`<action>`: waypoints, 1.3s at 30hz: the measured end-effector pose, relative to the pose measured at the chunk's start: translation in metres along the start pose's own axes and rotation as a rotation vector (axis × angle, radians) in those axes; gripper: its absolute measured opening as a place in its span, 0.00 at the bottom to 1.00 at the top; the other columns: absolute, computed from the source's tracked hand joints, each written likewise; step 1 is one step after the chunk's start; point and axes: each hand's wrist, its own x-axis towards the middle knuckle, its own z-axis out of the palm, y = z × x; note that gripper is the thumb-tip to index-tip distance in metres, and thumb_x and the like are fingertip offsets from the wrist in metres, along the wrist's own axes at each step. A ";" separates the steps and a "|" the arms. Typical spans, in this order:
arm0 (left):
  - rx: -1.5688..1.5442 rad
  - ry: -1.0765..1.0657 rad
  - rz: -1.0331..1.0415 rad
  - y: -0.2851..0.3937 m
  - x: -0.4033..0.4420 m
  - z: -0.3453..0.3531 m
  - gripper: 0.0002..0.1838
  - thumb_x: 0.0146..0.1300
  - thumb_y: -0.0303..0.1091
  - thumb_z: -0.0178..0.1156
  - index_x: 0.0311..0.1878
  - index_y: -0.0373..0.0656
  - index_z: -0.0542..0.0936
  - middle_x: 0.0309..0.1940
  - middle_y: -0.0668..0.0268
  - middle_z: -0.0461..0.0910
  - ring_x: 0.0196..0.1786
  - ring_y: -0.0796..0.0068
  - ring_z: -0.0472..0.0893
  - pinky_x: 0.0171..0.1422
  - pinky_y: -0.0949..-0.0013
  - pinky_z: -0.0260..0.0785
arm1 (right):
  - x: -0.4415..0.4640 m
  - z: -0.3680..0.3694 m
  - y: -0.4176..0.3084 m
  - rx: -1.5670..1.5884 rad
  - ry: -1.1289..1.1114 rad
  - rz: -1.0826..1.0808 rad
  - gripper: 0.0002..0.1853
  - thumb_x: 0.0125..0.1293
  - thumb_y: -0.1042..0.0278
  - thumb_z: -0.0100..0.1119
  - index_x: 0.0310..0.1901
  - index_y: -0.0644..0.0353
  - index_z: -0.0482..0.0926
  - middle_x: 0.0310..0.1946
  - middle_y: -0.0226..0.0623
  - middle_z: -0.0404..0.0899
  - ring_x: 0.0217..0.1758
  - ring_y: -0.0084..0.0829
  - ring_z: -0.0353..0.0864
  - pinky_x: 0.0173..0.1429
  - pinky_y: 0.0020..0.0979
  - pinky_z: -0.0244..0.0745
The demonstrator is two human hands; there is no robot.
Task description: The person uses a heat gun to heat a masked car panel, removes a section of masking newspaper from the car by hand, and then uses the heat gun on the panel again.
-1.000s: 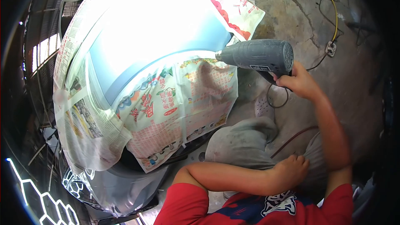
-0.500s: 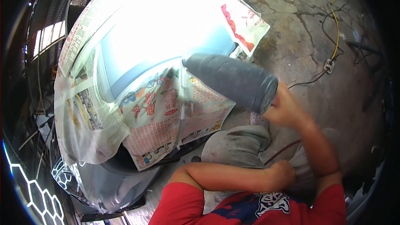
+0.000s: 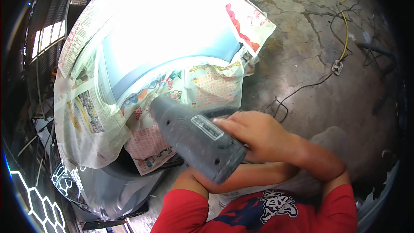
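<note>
My right hand is closed around the handle of a dark grey heat gun. Its nozzle points up and left, close to a masking sheet of printed newspaper. Behind that sheet is a curved, pale blue vehicle panel, its upper part washed out by glare. Newspaper and pale tape border the panel. My left forearm lies across my lap under the right arm. The left hand itself is hidden behind the right wrist.
A grey glossy body part sits below the paper at lower left. On the cracked concrete floor at right, a power cable runs to a socket block. Dark metal legs stand at far right.
My right hand has swung the heat gun down and left, turning its labelled side into view. The newspaper's lower right part has folded or lifted. My left hand has become hidden.
</note>
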 end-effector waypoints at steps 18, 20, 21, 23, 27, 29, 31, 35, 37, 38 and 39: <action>-0.181 -0.367 0.004 -0.009 0.018 -0.062 0.12 0.65 0.35 0.55 0.43 0.44 0.87 0.43 0.61 0.85 0.48 0.64 0.82 0.50 0.61 0.70 | -0.043 -0.014 0.065 -0.331 0.023 0.408 0.32 0.56 0.69 0.67 0.65 0.58 0.71 0.44 0.44 0.79 0.46 0.49 0.81 0.48 0.44 0.77; -0.177 -0.417 -0.035 -0.005 0.025 -0.050 0.13 0.66 0.35 0.55 0.44 0.44 0.87 0.46 0.61 0.85 0.51 0.63 0.83 0.52 0.60 0.70 | -0.031 -0.011 0.051 -0.318 0.021 0.357 0.33 0.56 0.69 0.68 0.65 0.59 0.71 0.44 0.44 0.79 0.46 0.49 0.81 0.48 0.44 0.77; -0.173 -0.443 -0.055 -0.002 0.028 -0.040 0.13 0.66 0.34 0.54 0.45 0.45 0.87 0.47 0.62 0.85 0.52 0.63 0.83 0.53 0.60 0.71 | -0.026 -0.008 0.043 -0.306 0.036 0.311 0.33 0.55 0.69 0.68 0.66 0.59 0.71 0.44 0.44 0.79 0.46 0.49 0.81 0.48 0.44 0.77; -0.104 -0.204 -0.057 0.002 0.030 -0.005 0.13 0.66 0.35 0.54 0.46 0.45 0.87 0.48 0.62 0.85 0.54 0.63 0.83 0.54 0.60 0.71 | -0.012 -0.003 0.028 -0.265 0.065 0.204 0.34 0.54 0.69 0.68 0.66 0.59 0.71 0.43 0.43 0.79 0.45 0.49 0.81 0.47 0.44 0.77; -0.081 -0.233 -0.043 -0.003 0.035 -0.009 0.13 0.67 0.35 0.54 0.46 0.45 0.87 0.48 0.62 0.85 0.54 0.62 0.82 0.54 0.58 0.71 | 0.017 0.016 -0.004 -0.159 0.097 -0.005 0.34 0.53 0.70 0.68 0.64 0.60 0.73 0.42 0.42 0.79 0.44 0.48 0.81 0.47 0.44 0.77; -0.080 -0.272 -0.034 -0.008 0.036 -0.019 0.13 0.67 0.35 0.54 0.47 0.45 0.87 0.48 0.62 0.85 0.54 0.62 0.82 0.54 0.58 0.71 | 0.031 0.021 -0.023 -0.099 0.055 -0.062 0.33 0.53 0.71 0.68 0.64 0.60 0.74 0.42 0.42 0.80 0.43 0.48 0.82 0.47 0.43 0.77; -0.072 -0.304 -0.034 -0.012 0.042 -0.026 0.14 0.67 0.36 0.54 0.47 0.45 0.87 0.49 0.62 0.85 0.54 0.62 0.82 0.53 0.57 0.71 | 0.044 0.024 -0.034 -0.039 0.032 -0.139 0.33 0.53 0.66 0.72 0.63 0.64 0.74 0.43 0.47 0.82 0.43 0.49 0.84 0.46 0.42 0.79; -0.053 -0.366 -0.016 -0.018 0.049 -0.039 0.14 0.68 0.36 0.55 0.48 0.45 0.87 0.49 0.62 0.85 0.55 0.62 0.82 0.53 0.56 0.72 | 0.050 0.021 -0.049 0.013 0.037 -0.094 0.32 0.52 0.67 0.71 0.61 0.64 0.76 0.45 0.48 0.83 0.44 0.50 0.84 0.49 0.42 0.79; -0.050 -0.388 -0.008 -0.021 0.054 -0.046 0.14 0.68 0.36 0.55 0.48 0.45 0.87 0.49 0.62 0.85 0.55 0.61 0.82 0.53 0.55 0.72 | 0.043 0.017 -0.029 -0.047 0.061 -0.053 0.30 0.51 0.70 0.69 0.59 0.66 0.76 0.41 0.49 0.82 0.40 0.51 0.83 0.47 0.43 0.79; -0.046 -0.399 0.002 -0.025 0.056 -0.051 0.14 0.68 0.37 0.55 0.49 0.45 0.87 0.49 0.62 0.85 0.55 0.61 0.82 0.53 0.55 0.72 | 0.040 0.011 -0.024 -0.048 0.104 -0.035 0.29 0.53 0.71 0.69 0.59 0.67 0.76 0.41 0.48 0.82 0.40 0.49 0.83 0.47 0.42 0.79; -0.044 -0.410 0.011 -0.028 0.057 -0.057 0.14 0.69 0.37 0.55 0.49 0.45 0.87 0.49 0.61 0.85 0.55 0.61 0.82 0.53 0.54 0.72 | 0.037 0.002 -0.019 -0.051 0.144 -0.020 0.28 0.54 0.73 0.69 0.58 0.67 0.76 0.41 0.46 0.83 0.40 0.47 0.84 0.46 0.41 0.79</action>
